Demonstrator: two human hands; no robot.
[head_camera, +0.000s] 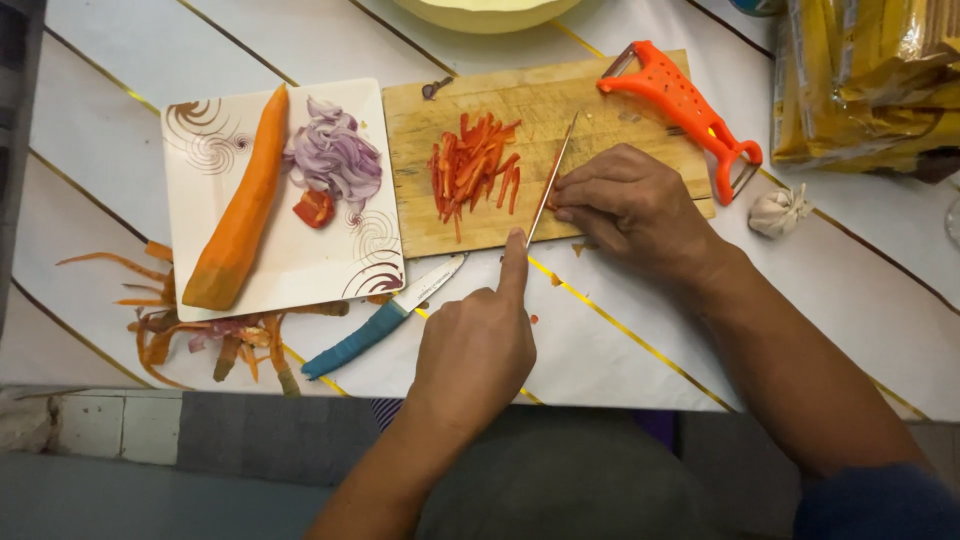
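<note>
My left hand (475, 345) grips a knife (552, 178), with the index finger laid along the blade's spine. The blade stands on edge over a wooden cutting board (420, 215). My right hand (630, 205) rests on the board just right of the blade, fingertips pressed on a small red pepper piece that is mostly hidden. A pile of thin red pepper strips (475, 165) lies on the board left of the blade.
A square white plate (300, 265) holds a peeled carrot (240, 205), sliced purple onion (335, 155) and a red pepper chunk (314, 208). A blue-handled knife (380, 325), carrot and onion peels (200, 335), an orange peeler (690, 105), a garlic bulb (780, 210) and yellow packets (870, 80) lie around.
</note>
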